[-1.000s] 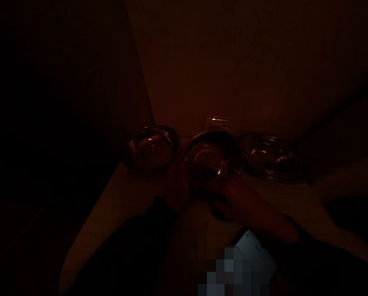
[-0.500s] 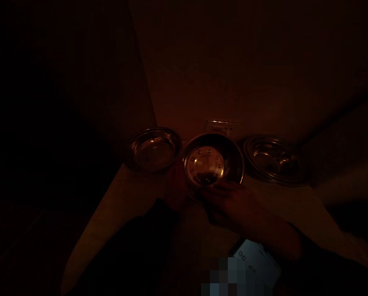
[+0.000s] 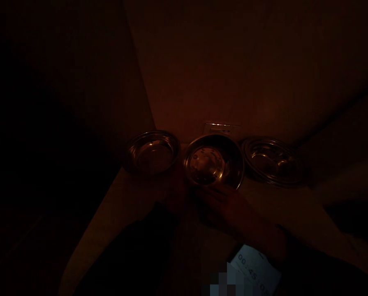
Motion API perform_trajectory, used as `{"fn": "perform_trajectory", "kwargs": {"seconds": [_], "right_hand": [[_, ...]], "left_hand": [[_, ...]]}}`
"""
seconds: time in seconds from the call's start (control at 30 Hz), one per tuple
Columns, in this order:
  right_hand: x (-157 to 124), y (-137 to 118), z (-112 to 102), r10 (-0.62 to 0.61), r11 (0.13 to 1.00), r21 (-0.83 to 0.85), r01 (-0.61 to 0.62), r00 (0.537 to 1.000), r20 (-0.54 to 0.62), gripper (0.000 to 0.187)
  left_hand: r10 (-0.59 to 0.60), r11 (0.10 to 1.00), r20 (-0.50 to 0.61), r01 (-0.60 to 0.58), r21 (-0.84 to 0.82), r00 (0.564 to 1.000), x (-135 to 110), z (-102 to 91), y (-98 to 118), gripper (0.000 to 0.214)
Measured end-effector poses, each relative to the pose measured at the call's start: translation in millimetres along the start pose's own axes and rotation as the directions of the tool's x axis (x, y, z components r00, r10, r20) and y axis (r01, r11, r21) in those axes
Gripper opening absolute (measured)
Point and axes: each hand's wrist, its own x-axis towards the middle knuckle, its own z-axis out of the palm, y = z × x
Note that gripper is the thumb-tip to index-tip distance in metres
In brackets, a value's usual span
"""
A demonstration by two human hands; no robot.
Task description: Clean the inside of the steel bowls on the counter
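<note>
The scene is very dark. Three shiny steel bowls stand in a row on a pale table [image 3: 109,222] against a wall. The middle bowl [image 3: 216,154] is tilted toward me. My right hand [image 3: 230,207] grips its near rim, and my left hand [image 3: 176,191] holds its left side. The left bowl [image 3: 153,151] and the right dish [image 3: 273,160] sit flat, untouched. Both my sleeves are dark.
A small wall socket plate [image 3: 221,128] sits just behind the middle bowl. A lit screen with digits [image 3: 253,273] shows at the bottom by my right wrist. The table's left edge drops into darkness.
The middle bowl has shifted slightly in my hands and its tilt has changed. My right hand has moved a little left and nearer. The lit screen has slid lower in view.
</note>
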Motion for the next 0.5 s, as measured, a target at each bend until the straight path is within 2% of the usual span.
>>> {"fn": "perform_trajectory", "kwargs": {"seconds": [0.07,0.13,0.2,0.27,0.33,0.4,0.5], "right_hand": [[-0.4,-3.2,1.9,0.001,0.998,0.056,0.002,0.999,-0.047,0.035],[-1.4,-3.6,0.2,-0.033,0.997,0.068,0.035,0.999,-0.030,0.034],[-3.0,-0.1,-4.7,-0.070,0.997,0.041,0.068,0.997,0.045,0.034],[-4.5,5.5,-9.9,-0.061,0.998,0.002,0.061,0.989,0.134,0.034],[-4.9,9.3,-11.9,-0.045,0.998,-0.027,0.050,0.984,0.170,0.032],[-3.7,8.3,-9.0,-0.066,0.998,-0.001,0.067,0.988,0.136,0.030],[0.3,-0.4,-1.2,-0.088,0.991,0.101,0.087,0.996,0.006,0.033]], "left_hand": [[-0.025,0.999,0.021,0.026,-0.022,0.999,-1.6,-2.5,-6.4,0.044],[-0.050,0.998,0.016,0.051,-0.034,0.999,-2.0,-5.6,-12.9,0.045],[-0.025,1.000,-0.019,0.025,-0.018,0.999,-1.6,-7.6,-15.7,0.044],[0.010,1.000,-0.058,-0.010,0.009,0.998,-1.5,-8.0,-13.8,0.043],[0.031,0.999,-0.066,-0.029,0.027,0.997,-2.5,-7.3,-10.1,0.045],[0.038,0.999,-0.064,-0.035,0.037,0.997,-4.1,-6.7,-8.8,0.044],[0.055,0.994,-0.034,-0.051,0.096,0.998,-5.7,-7.4,-14.3,0.039]]}}
